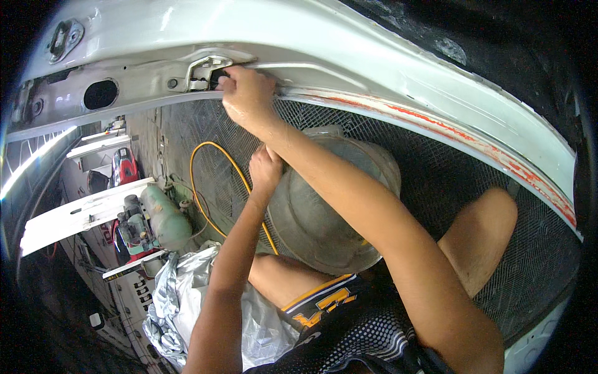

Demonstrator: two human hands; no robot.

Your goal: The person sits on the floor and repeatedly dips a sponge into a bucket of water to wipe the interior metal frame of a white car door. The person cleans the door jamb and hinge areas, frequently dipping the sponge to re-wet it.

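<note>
Right hand (249,96) half-curled at opening (216,76) in white panel (187,25) | left hand (266,168) curled below it | holds unclear | apparently probing; next: delicate touch

The right arm (367,202) slants from lower right to the right hand (251,95), fingers (228,85) bent, at upper centre, while the left arm (225,283) extends from the bottom to the left hand (266,169), seemingly curled.

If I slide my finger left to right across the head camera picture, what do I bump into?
The dark oval hole in the white panel, then the green tank, then the person's right hand, then the big round grey thing, then the bent right knee.
</note>
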